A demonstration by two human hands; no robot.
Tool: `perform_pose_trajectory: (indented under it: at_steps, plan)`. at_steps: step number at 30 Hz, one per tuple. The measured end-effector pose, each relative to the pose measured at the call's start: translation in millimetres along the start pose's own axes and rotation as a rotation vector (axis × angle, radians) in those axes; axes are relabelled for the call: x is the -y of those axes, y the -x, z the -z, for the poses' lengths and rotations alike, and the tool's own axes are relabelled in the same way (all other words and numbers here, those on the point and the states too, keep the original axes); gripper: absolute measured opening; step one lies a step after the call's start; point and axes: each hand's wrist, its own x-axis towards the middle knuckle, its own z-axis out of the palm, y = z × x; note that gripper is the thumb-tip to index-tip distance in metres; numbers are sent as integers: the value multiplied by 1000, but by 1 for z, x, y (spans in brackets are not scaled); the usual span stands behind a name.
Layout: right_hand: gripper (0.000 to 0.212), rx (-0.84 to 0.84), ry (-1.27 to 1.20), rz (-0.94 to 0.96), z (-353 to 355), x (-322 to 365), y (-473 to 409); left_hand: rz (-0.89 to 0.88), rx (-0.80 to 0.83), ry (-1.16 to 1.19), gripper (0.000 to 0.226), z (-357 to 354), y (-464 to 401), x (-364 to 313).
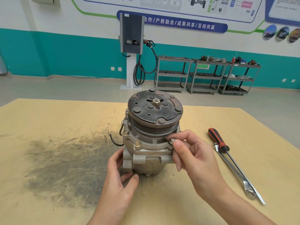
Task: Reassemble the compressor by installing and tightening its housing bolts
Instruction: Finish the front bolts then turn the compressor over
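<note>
**Compressor upright on the tabletop, a bolt under the right fingertips**

The compressor stands on end near the middle of the tabletop, a little toward the far edge, its pulley end facing up. On top sits a rusty brown clutch plate with round rivets and a hex nut at its centre; below it run the dark grooves of the belt pulley. The housing is dull grey cast metal, scuffed and stained, with a flange ringed by brass-coloured bolts. Two of them, one at the left and one at the front, sit in their holes with heads up. A short black wire curls out from the left side.

The right hand has its grip closed on a third bolt at the flange's right front corner, pinched between thumb and forefinger. The left hand cups the lower left of the housing, fingers curled round it, thumb near the base.

How far any bolt is screwed in cannot be told. The right fingers cover most of the third bolt, and the back of the flange is hidden behind the pulley. The compressor's underside is out of sight.

Toward the right edge lie a red-and-black screwdriver and a wrench, crossing each other. A dark grease smear marks the left part of the tabletop.
</note>
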Motion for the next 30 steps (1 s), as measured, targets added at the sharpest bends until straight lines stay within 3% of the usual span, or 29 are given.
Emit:
perform_pose_trajectory:
  at_steps: [8, 11, 18, 30]
  plan:
    - [13, -9, 18, 13, 0, 0, -1, 14, -2, -3, 67, 0, -1, 2]
    - [4, -59, 35, -9, -1, -3, -1, 4, -15, 20, 59, -1, -2, 3]
    - [12, -197, 95, -2, -6, -9, 3, 15, -12, 6, 63, -1, -3, 4]
    - [17, -120, 185, 81, -7, -4, 4, 8, -6, 1, 65, -1, -2, 3]
